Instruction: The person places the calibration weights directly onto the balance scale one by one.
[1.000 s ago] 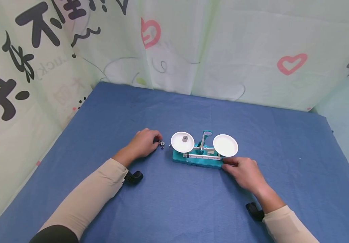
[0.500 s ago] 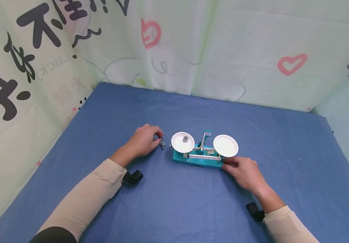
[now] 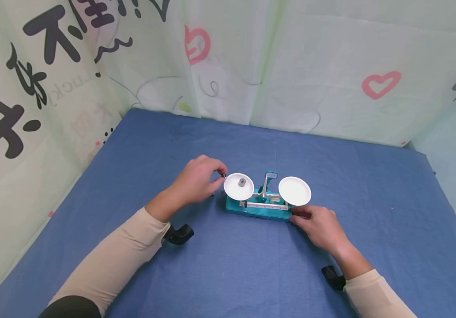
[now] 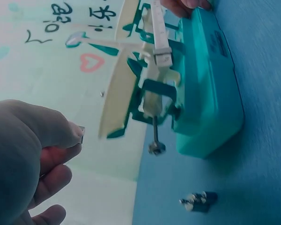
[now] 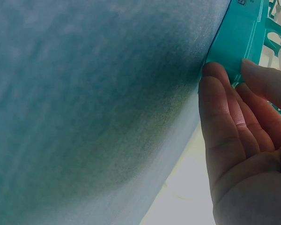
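We're in a curtained-off work corner: pale drapes (image 3: pixel 323 48) hang behind and down the side, pink hearts (image 3: pixel 378 96) and bold dark lettering (image 3: pixel 52 33) all over, blue cloth (image 3: pixel 251 265) spreading below, and that balance (image 3: pixel 259 212) adds a lab touch.

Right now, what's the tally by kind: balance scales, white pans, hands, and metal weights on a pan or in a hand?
Balance scale: 1
White pans: 2, left pan and right pan
Hands: 2, left hand and right hand
Metal weights: 2, pan weight and pinched weight
Total: 7
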A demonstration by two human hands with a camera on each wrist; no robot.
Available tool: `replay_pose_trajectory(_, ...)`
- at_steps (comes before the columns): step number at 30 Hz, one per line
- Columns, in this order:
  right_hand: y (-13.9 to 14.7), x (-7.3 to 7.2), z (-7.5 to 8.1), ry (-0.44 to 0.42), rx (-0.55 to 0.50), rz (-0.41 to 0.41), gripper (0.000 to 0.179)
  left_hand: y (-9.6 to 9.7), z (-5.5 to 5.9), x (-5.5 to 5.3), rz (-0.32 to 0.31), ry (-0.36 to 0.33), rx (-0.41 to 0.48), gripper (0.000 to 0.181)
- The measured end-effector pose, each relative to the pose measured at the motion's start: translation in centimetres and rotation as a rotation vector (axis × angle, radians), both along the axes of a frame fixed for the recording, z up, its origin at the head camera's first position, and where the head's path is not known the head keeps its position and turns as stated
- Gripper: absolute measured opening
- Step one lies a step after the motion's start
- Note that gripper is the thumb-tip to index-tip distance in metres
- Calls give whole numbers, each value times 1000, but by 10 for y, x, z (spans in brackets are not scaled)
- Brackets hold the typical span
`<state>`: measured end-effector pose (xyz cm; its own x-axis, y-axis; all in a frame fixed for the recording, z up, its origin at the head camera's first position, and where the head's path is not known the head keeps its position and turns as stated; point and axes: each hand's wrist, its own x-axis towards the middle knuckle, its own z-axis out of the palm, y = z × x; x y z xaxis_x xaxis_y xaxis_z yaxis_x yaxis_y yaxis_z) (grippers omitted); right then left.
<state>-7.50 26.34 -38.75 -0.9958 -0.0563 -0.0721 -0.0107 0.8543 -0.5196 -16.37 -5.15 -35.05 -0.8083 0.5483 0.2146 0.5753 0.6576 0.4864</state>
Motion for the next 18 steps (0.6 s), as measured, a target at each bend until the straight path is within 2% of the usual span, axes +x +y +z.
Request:
replay_pose_trajectory(5, 0, 0, -1, 5, -3, 3, 27, 9, 5, 1, -29, 20, -25, 13)
replay_pose_trajectory(13, 1, 0, -2, 1, -11, 1, 27, 24, 2, -1, -35, 31, -79, 16)
replay_pose_trajectory(18, 1, 0, -2, 7, -10, 3, 27, 28, 1, -3, -40, 72, -115, 15)
